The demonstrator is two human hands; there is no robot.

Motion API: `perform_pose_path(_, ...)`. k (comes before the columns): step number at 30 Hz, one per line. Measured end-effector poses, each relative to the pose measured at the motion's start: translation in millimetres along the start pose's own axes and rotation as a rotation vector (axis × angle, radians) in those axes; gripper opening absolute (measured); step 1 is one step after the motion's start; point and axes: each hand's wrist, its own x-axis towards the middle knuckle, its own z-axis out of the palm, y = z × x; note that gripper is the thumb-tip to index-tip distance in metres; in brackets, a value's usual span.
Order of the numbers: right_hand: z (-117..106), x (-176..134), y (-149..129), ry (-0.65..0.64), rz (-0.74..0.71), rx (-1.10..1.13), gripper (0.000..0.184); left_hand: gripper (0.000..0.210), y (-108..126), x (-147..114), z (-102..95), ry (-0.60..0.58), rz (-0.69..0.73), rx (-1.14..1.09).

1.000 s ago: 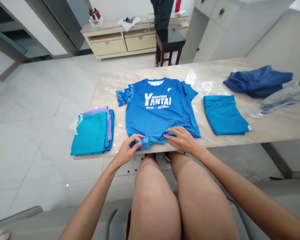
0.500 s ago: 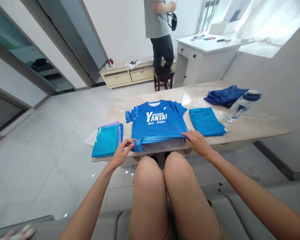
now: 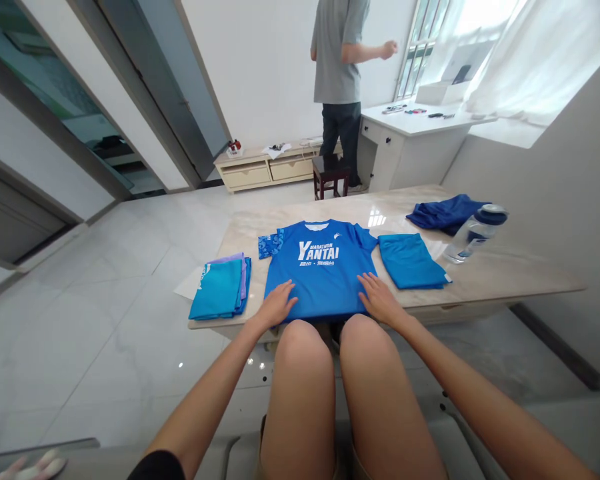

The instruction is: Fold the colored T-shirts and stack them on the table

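A blue T-shirt (image 3: 320, 277) with white "Yantai Marathon" lettering lies spread on the marble-look table, its collar away from me. My left hand (image 3: 279, 303) rests flat on its lower left part, fingers stretched. On the lower right edge lies my right hand (image 3: 377, 297), fingers spread, palm down. Left of the shirt sits a folded stack of clothes (image 3: 217, 288), teal on top with lilac and blue beneath. A folded teal-blue garment (image 3: 411, 261) lies just right of the shirt. The shirt's bottom edge reaches the table edge by my knees.
A clear water bottle (image 3: 473, 233) with a blue lid and a crumpled navy garment (image 3: 445, 213) are at the table's right. Beyond the table (image 3: 520, 273) are a dark stool (image 3: 331, 170), a low cabinet (image 3: 245, 175), a white desk (image 3: 415, 127) and a standing person (image 3: 341, 67).
Both hands have let go of the shirt's hem, which was lifted and folded, and now lie flat on the fabric. The hem is down. The person behind has turned and lowered one arm.
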Motion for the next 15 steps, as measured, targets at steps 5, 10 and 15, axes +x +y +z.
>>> perform_pose_path(5, 51.0, 13.9, -19.3, 0.097, 0.114, -0.086, 0.066, 0.067, -8.8, 18.7, 53.1, 0.063, -0.089, 0.182)
perform_pose_path(10, 59.5, 25.4, -5.4, 0.11, 0.101, -0.133, 0.069, 0.072, -21.3, 31.1, 69.3, 0.175, -0.197, 0.266)
perform_pose_path(15, 54.8, 45.3, 3.1, 0.06, 0.084, -0.113, 0.07, 0.072, -21.4, 44.8, 65.0, 0.171, -0.199, 0.261)
